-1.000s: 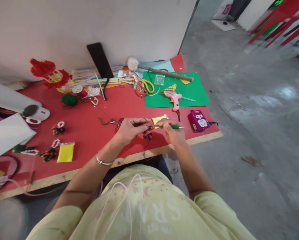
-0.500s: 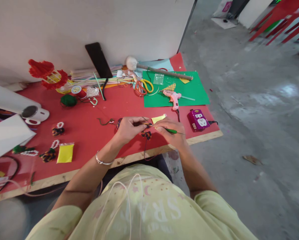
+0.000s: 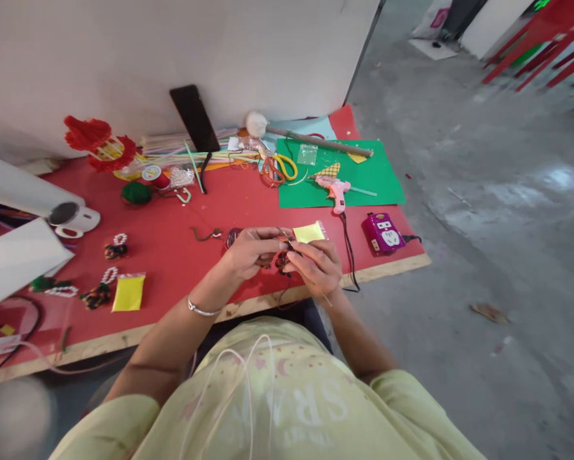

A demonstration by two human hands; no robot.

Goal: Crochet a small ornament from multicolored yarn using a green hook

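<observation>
Above the table's front edge, my left hand (image 3: 247, 254) pinches a small crochet piece (image 3: 282, 262) of dark multicoloured yarn. My right hand (image 3: 318, 267) is closed around a crochet hook (image 3: 327, 299); its thin rear end sticks out below the palm, while the green handle is mostly hidden by fingers. Both sets of fingertips meet at the work, so the hook's tip and the stitch cannot be made out. A ball of multicoloured yarn (image 3: 232, 238) lies just behind my left hand. Just beyond my right hand is a yellow packet (image 3: 308, 232).
On the red tabletop (image 3: 172, 236), a pink glue gun (image 3: 335, 190) and scissors (image 3: 285, 167) lie around a green sheet (image 3: 383, 179). A purple power socket (image 3: 383, 232) sits at right. Finished yarn pieces with beads (image 3: 96, 296), a second yellow packet (image 3: 128, 292) and a mug (image 3: 76, 221) are at left.
My right hand has turned and moved slightly left and down, closer to my left fingertips. The hook has tilted steeper, with its green handle now covered. The view has shifted a little.
</observation>
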